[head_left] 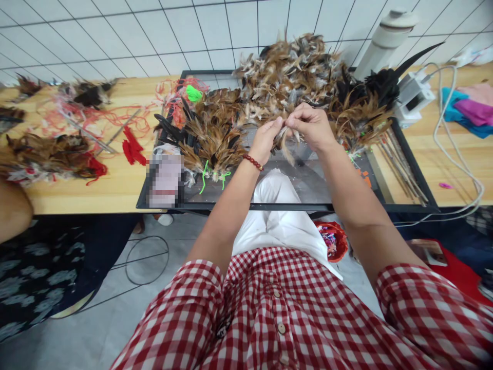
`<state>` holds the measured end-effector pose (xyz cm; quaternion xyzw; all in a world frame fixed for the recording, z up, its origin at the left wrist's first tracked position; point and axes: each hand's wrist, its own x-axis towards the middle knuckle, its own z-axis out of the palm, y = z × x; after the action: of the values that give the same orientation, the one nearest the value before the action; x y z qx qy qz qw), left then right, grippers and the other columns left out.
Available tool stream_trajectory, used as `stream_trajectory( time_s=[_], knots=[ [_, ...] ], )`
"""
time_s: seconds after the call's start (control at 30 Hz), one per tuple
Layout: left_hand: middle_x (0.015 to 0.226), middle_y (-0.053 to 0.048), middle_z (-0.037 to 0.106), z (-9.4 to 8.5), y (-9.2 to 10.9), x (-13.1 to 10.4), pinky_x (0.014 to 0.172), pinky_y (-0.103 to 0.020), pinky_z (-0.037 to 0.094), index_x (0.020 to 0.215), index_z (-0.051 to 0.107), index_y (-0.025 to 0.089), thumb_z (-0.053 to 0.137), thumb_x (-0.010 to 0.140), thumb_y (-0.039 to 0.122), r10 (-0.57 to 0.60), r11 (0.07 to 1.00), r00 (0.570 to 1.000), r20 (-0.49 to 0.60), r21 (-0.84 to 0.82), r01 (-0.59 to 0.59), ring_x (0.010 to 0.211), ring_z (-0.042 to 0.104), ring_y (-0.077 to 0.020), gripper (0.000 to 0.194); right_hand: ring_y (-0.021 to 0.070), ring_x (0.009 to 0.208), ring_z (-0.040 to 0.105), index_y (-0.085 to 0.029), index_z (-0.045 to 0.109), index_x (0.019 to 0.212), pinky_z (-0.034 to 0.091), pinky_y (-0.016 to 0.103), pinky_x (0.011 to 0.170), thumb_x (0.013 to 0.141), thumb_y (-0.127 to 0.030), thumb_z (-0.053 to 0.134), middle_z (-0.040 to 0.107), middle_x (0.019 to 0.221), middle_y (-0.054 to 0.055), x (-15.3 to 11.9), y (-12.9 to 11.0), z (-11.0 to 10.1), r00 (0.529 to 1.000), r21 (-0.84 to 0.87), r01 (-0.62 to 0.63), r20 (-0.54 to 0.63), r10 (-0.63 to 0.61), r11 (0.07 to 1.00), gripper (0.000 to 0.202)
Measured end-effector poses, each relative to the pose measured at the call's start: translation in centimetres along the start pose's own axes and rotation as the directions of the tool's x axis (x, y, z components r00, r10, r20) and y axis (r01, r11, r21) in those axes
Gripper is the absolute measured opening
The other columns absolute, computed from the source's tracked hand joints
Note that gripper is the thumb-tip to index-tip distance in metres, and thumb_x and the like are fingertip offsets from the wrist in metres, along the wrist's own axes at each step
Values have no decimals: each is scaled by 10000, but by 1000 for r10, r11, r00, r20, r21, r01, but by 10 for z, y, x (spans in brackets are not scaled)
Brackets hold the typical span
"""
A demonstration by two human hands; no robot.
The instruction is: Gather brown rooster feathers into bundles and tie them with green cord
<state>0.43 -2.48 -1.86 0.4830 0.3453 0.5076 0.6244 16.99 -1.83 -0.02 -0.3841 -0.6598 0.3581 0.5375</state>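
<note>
Here, a left hand (268, 140) and a right hand (313, 128) meet fingertip to fingertip at a small feather tuft (287, 150).

Nearest is a red-and-white checked shirt (281, 303), then white trousers (275, 221), with a red-orange basket (332, 242) lower down, just right of them. At the left edge, another person's bare arm (13, 210) shows beside dark floral clothing.

Beyond the lap lies a black-framed tray (246, 206) on a pale wooden table (96, 200). Over its middle, the left hand, wearing a beaded bracelet (253, 162), and the right hand both pinch the tuft, whose brown and pale feathers hang below the fingers. To the left lies a brown feather bundle (215, 131) with bright green string (204, 177), beside a pixelated object (165, 180). Thin sticks (402, 164) lie at the tray's right side.

Behind the hands rises a large feather heap (292, 72). Farther right stand a white adapter (414, 97) and a pale bottle (385, 43), before a white tiled wall (162, 38).
</note>
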Motion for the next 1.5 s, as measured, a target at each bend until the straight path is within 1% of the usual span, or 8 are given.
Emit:
stream_trajectory(
  time_s=[0.3, 0.57, 0.7, 0.83, 0.97, 1.2, 1.33, 1.5],
  knots=[
    [617, 26, 604, 3, 10, -9, 702, -231, 532, 699, 664, 169, 833, 911, 361, -58, 998, 998, 22, 42, 57, 659, 647, -99, 332, 158, 796, 605, -241, 723, 714, 585, 392, 864, 719, -724, 905, 574, 745, -6, 2, 5, 0, 1000, -8, 21, -19, -22, 1000, 516],
    [718, 9, 729, 4, 8, -11, 807, -248, 591, 782, 742, 168, 856, 884, 345, -128, 991, 991, 49, -30, 129, 722, 713, -103, 233, 125, 608, 518, -249, 636, 727, 525, 315, 583, 725, -818, 834, 527, 672, -31, 0, 13, 9, 998, 153, -52, 50, 45, 987, 603],
    [737, 0, 752, 5, 8, -11, 843, -261, 603, 777, 739, 154, 873, 862, 297, -161, 982, 987, -23, -103, 158, 711, 714, -94, 214, 117, 601, 503, -243, 653, 774, 500, 305, 605, 766, -850, 768, 508, 649, -39, 9, 28, -2, 993, 76, -22, -117, 31, 997, 618],
    [657, 22, 700, 6, 9, -9, 716, -222, 575, 765, 716, 155, 862, 875, 310, -189, 978, 977, -101, -103, 179, 595, 648, -64, 240, 176, 758, 629, -220, 689, 801, 537, 355, 748, 874, -785, 702, 605, 717, 4, 14, 36, -24, 966, -238, -21, -257, -42, 971, 570],
    [535, 73, 552, 9, 10, -9, 567, -195, 490, 738, 678, 170, 821, 917, 388, -172, 984, 972, -158, -65, 163, 460, 520, -40, 317, 256, 918, 696, -193, 746, 849, 559, 432, 883, 952, -614, 683, 701, 786, 57, 10, 33, -40, 978, -545, -95, -208, -24, 833, 438],
    [502, 75, 479, 12, 9, -7, 543, -196, 440, 706, 643, 185, 782, 946, 463, -130, 991, 962, -240, 10, 137, 470, 488, -46, 392, 316, 956, 714, -228, 817, 830, 547, 467, 908, 814, -234, 746, 760, 834, 81, 0, 24, -41, 984, -786, -136, -38, 172, 602, 73],
    [498, 85, 445, 12, 8, -5, 539, -192, 422, 672, 602, 189, 796, 934, 455, -122, 992, 960, -252, 6, 128, 461, 444, -40, 421, 305, 1045, 707, -209, 849, 971, 533, 424, 917, 820, -108, 631, 785, 1103, 113, -3, 18, -37, 954, -833, 47, 202, 223, 552, 284],
    [609, 58, 607, 8, 4, -3, 646, -175, 481, 706, 636, 182, 769, 959, 412, -65, 998, 961, -270, -3, 67, 573, 566, -41, 367, 313, 1116, 675, -194, 791, 893, 532, 451, 998, 881, -163, 654, 755, 1156, 133, -3, 13, -32, 977, -779, 48, 166, 131, 625, 140]
  ],
)
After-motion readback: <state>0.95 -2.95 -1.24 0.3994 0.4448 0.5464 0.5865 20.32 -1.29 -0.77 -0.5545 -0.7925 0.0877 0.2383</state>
